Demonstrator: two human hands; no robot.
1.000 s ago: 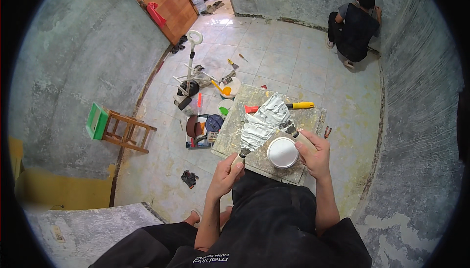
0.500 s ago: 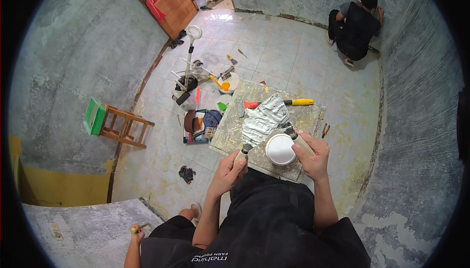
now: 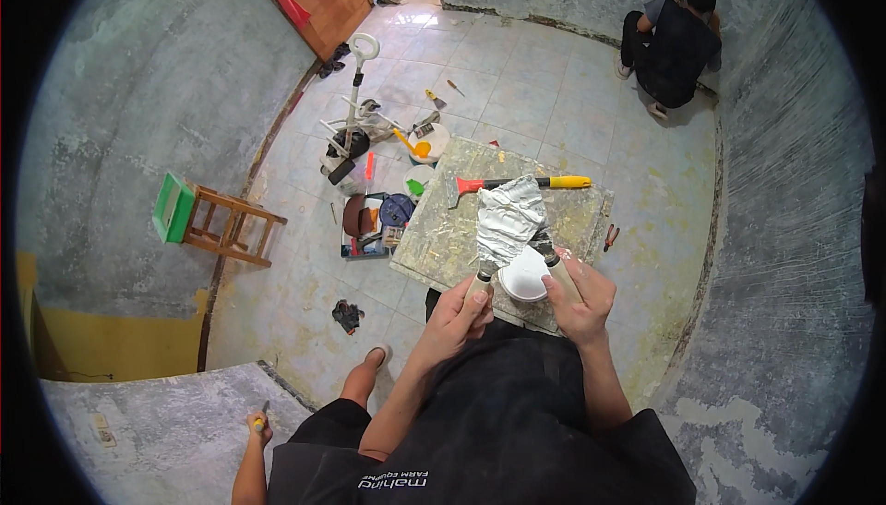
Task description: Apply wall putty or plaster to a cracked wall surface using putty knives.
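Note:
My left hand [image 3: 459,322] is closed round the pale handle of a putty knife [image 3: 481,283]. My right hand [image 3: 584,304] grips a second putty knife [image 3: 561,279] by its similar handle. Thick white putty [image 3: 509,223] covers the blades, which come together above a worn board-like tabletop [image 3: 426,245]; where one blade ends cannot be made out under the putty. Below and between the two handles stands a round white tub [image 3: 522,279], partly hidden by the putty and my right hand. Beyond the blades lies a long scraper [image 3: 570,182] with a red head and yellow grip.
Left of the tabletop are a tool box [image 3: 369,251], a tub with an orange tool [image 3: 427,143] and a white-handled stand [image 3: 358,90]. A wooden stool [image 3: 235,223] lies tipped over. Pliers [image 3: 611,237] lie at right. One person [image 3: 678,53] crouches far right; another's hand [image 3: 259,426] holds a tool lower left.
My left hand has moved right, bringing its putty knife closer to the right one, and the putty looks more bunched. At lower left, the other person's foot has shifted forward and the held tool shows more.

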